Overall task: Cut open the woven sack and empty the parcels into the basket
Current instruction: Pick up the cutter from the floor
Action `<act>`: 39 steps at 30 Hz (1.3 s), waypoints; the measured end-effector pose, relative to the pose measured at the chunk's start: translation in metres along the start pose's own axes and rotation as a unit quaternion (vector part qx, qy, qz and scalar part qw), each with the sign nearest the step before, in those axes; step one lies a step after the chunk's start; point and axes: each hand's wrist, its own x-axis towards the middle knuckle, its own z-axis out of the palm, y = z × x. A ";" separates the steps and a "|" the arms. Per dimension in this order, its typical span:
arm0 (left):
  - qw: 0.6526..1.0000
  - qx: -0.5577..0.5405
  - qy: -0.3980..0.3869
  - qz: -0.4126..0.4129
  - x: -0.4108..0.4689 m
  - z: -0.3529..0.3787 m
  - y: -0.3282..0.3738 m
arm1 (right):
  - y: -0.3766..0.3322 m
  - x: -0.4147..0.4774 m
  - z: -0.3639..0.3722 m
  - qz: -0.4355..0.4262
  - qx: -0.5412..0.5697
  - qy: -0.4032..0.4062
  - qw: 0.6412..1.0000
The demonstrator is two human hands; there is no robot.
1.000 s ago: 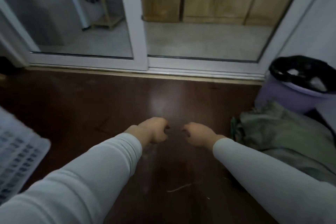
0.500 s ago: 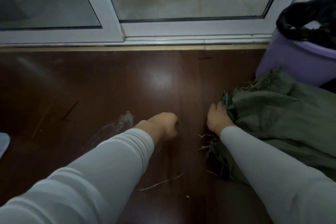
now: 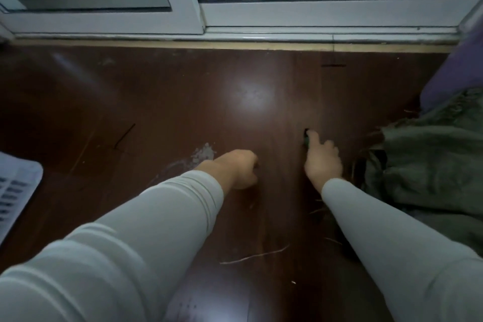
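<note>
The woven sack (image 3: 431, 165) lies slumped on the floor (image 3: 183, 112) at three o'clock, its frayed edge turned toward us so we can reach it. Just beside it, our right hand (image 3: 322, 162) curls its fingers (image 3: 312, 136) round a small dark thing (image 3: 305, 140), likely the cutter, pointing to twelve. Our left hand (image 3: 240, 168) is a fist holding nothing we can see. The basket (image 3: 15, 191) waits at nine o'clock, well apart.
</note>
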 end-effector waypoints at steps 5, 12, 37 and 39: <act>0.999 0.019 0.003 -0.027 -0.011 -0.018 -0.049 | -0.057 0.002 -0.024 0.039 0.202 -0.059 0.977; 0.999 0.032 0.027 -0.026 -0.040 -0.066 -0.087 | -0.073 -0.022 -0.066 0.191 0.340 -0.294 0.872; 0.995 -0.026 0.092 -0.022 -0.376 -0.378 -0.092 | -0.320 -0.248 -0.425 0.023 0.430 -0.378 0.819; 0.990 -0.047 0.117 -0.061 -0.423 -0.413 -0.118 | -0.373 -0.269 -0.452 -0.023 0.420 -0.379 0.824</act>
